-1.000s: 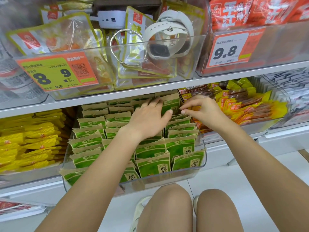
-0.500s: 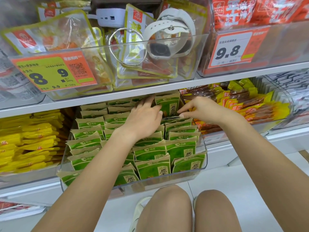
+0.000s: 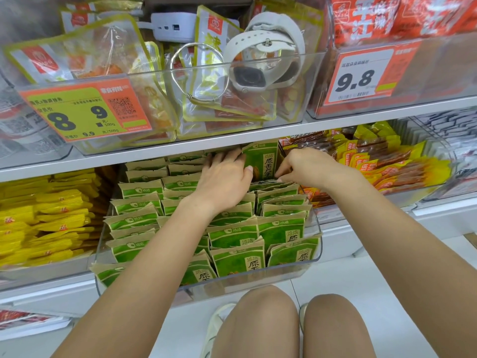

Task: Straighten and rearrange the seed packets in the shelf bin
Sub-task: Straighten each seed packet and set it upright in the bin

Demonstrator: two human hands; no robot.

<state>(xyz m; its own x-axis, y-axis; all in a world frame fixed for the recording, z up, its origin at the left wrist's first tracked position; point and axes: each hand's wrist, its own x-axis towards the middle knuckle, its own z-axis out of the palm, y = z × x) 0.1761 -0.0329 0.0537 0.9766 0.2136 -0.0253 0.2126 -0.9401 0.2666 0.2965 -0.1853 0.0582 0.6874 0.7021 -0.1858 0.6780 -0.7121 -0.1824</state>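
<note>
A clear plastic bin [image 3: 316, 257] on the lower shelf holds several rows of green and tan seed packets [image 3: 237, 257]. At the back of the right-hand row one green packet [image 3: 263, 161] stands upright, higher than the rest. My left hand [image 3: 224, 182] lies on the middle rows with its fingers reaching back, its thumb against that packet's left edge. My right hand [image 3: 307, 166] is at the packet's right side, fingers curled and pinching its lower right edge. The back rows are partly hidden under the upper shelf.
Left of the bin lie yellow packets [image 3: 44, 215]; to the right is a bin of yellow and brown snack packs [image 3: 387, 164]. The shelf above [image 3: 154, 153] carries a clear bin with pouches, a white watch [image 3: 263, 52], a bangle and price tags. My knees are below.
Both hands have moved toward the back of the bin. The rear green packet has been lifted upright between them and shows more of its face.
</note>
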